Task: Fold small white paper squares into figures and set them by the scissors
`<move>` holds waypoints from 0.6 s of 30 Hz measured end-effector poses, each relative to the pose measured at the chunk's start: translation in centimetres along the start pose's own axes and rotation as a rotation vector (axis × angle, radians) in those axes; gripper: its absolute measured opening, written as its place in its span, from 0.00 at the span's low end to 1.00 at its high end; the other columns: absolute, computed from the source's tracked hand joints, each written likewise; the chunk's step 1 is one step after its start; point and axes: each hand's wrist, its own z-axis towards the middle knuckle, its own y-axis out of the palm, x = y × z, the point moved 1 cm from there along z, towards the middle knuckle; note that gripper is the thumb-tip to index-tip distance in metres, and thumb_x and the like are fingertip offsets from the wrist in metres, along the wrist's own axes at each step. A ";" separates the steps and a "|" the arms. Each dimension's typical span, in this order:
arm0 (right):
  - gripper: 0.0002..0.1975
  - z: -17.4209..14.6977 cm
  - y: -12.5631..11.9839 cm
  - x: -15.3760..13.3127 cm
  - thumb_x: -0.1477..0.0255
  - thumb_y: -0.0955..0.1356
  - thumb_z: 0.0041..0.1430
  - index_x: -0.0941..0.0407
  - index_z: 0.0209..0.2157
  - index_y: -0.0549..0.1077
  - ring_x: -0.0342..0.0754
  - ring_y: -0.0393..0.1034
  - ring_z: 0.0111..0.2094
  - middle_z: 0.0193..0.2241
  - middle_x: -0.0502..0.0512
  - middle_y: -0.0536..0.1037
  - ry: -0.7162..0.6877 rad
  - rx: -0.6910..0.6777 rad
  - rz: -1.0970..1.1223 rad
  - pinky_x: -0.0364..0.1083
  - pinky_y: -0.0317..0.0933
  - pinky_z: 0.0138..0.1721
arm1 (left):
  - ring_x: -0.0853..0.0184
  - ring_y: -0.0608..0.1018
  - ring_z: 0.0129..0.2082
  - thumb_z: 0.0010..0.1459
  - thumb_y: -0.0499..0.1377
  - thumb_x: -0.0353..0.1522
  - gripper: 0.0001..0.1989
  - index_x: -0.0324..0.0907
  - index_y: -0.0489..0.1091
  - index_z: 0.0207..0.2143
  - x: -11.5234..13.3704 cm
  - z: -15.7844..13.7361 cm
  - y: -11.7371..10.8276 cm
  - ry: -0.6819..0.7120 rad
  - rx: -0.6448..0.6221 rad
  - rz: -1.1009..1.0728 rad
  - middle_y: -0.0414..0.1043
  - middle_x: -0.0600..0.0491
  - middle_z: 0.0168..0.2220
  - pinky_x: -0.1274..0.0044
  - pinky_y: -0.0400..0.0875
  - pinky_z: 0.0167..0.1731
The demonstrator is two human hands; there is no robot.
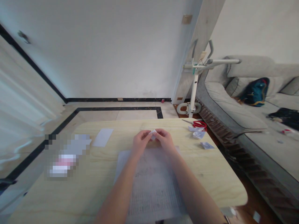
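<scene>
Between my two hands is a small piece of white paper (153,133), which looks folded. The fingers of my left hand (141,140) pinch its left side. On its other side, my right hand (165,139) grips it with thumb and fingers. Much of the paper is hidden behind the fingertips. Below my hands and forearms, a large printed sheet (154,186) lies flat on the wooden table (98,180).
Red-handled scissors (199,125) lie at the table's far right, beside crumpled or folded paper pieces (198,133) and another folded piece (207,145). A blank white sheet (103,137) lies at left, near a blurred-out patch. A grey sofa (238,109) stands right.
</scene>
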 end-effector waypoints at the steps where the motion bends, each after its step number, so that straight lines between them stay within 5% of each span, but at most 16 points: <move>1: 0.12 0.0 0.0 0.0 0.62 0.72 0.46 0.56 0.28 0.75 0.42 0.63 0.23 0.22 0.50 0.73 0.000 0.013 0.008 0.43 0.56 0.25 | 0.68 0.76 0.26 0.50 0.62 0.39 0.14 0.38 0.75 0.34 0.1 0.0 0.0 -0.013 -0.012 -0.001 0.76 0.50 0.29 0.77 0.70 0.29; 18: 0.13 -0.1 0.3 -0.4 0.64 0.72 0.46 0.56 0.34 0.78 0.42 0.62 0.23 0.23 0.49 0.75 -0.026 -0.020 -0.023 0.43 0.56 0.26 | 0.69 0.72 0.23 0.54 0.58 0.40 0.13 0.39 0.74 0.27 0.1 -0.2 -0.1 0.004 0.006 0.063 0.70 0.54 0.21 0.79 0.65 0.25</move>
